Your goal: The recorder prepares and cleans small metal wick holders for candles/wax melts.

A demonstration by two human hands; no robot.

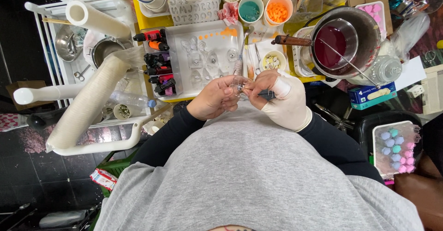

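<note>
Your left hand (214, 97) and gloved right hand (281, 99) meet over the near edge of the bench (152, 21), both pinching one small clear piece (240, 84). Beyond it, the white tray (177, 81) holds more clear pieces, seemingly not yet worked.

Bright, even light falls from above; the white tray (203, 51) just beyond the left hand (213, 98) glares slightly. Shadows are soft. The floor (41, 166) left of that hand stays dim. Edges bend, focus sharp.
</note>
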